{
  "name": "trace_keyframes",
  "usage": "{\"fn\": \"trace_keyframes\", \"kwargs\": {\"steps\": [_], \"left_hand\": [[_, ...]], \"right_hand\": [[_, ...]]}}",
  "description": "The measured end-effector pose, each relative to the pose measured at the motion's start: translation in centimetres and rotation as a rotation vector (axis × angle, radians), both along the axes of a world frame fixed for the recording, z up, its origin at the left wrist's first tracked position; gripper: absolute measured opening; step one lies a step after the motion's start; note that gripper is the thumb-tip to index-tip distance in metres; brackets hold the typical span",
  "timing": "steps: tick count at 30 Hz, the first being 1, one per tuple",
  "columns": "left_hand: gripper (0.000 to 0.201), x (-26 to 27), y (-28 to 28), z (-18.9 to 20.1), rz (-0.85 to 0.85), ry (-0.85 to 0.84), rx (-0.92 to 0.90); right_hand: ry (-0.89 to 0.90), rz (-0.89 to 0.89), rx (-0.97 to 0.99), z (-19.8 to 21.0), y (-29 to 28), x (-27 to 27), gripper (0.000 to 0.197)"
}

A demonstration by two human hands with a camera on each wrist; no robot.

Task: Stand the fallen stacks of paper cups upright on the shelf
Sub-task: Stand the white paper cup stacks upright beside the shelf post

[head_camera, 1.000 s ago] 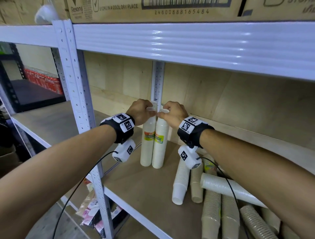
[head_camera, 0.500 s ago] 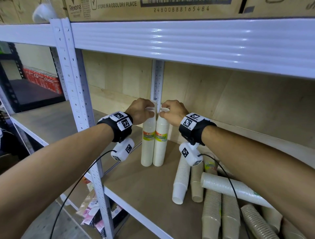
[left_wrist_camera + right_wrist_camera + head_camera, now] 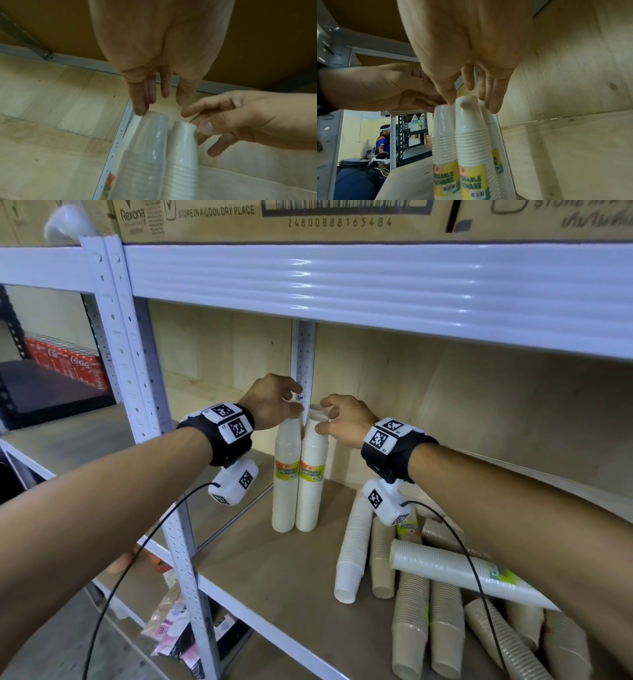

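Both hands have loosened since half a second ago. I see my left hand [image 3: 270, 402] and right hand [image 3: 346, 419] with fingers spread, fingertips barely at the tops of the two upright white stacks [image 3: 298, 474], touching, beside the rear post [image 3: 303, 361]. Right of them, fallen stacks [image 3: 445, 594] lie heaped on the shelf [image 3: 274, 573].

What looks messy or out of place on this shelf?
The pile of cup stacks at the right lies toppled on the shelf board, brown and white sleeves crossing each other, one long white stack slanted across the rest. The two white stacks by the back post stand upright under both hands.
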State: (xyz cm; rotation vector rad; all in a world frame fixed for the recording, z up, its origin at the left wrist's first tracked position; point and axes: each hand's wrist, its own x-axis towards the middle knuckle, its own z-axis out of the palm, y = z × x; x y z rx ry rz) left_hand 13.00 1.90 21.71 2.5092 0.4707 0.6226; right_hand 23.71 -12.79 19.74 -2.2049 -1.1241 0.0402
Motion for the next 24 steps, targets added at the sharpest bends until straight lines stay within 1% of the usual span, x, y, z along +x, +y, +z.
{"fn": "trace_keyframes", "kwargs": {"steps": [2, 7, 11, 14, 16, 19, 22, 24], "left_hand": [[0.04, 0.0, -1.0, 1.5, -0.007, -0.033, 0.004], [0.039, 0.9, -4.8, 5.0, -0.1, -0.114, 0.044], [0.042, 2.2, -7.9, 5.2, -0.174, -0.113, 0.004], [0.047, 3.2, -10.0, 3.7, -0.206, -0.059, -0.008], [0.05, 3.7, -11.0, 2.0, -0.237, 0.007, -0.033], [0.055, 4.5, -11.8, -1.0, -0.271, 0.109, -0.082], [0.057, 4.7, -12.4, -4.5, -0.265, 0.178, -0.119], [0.058, 4.5, -12.5, -7.1, -0.245, 0.248, -0.114]], "right_hand": [[-0.028, -0.006, -0.032, 0.7, -1.3, 0.2, 0.057], [-0.069, -0.078, -0.171, 2.6, -5.6, 1.3, 0.059], [-0.074, -0.139, -0.322, 2.9, -10.1, 2.0, 0.062], [-0.039, -0.223, -0.416, 1.4, -13.9, 3.1, 0.067], [-0.006, -0.271, -0.483, 0.1, -16.6, 3.7, 0.071], [0.061, -0.313, -0.571, -2.2, -20.8, 4.3, 0.076], [0.104, -0.338, -0.642, -4.4, -24.0, 4.7, 0.079], [0.142, -0.343, -0.656, -5.7, -25.5, 4.8, 0.082]]}}
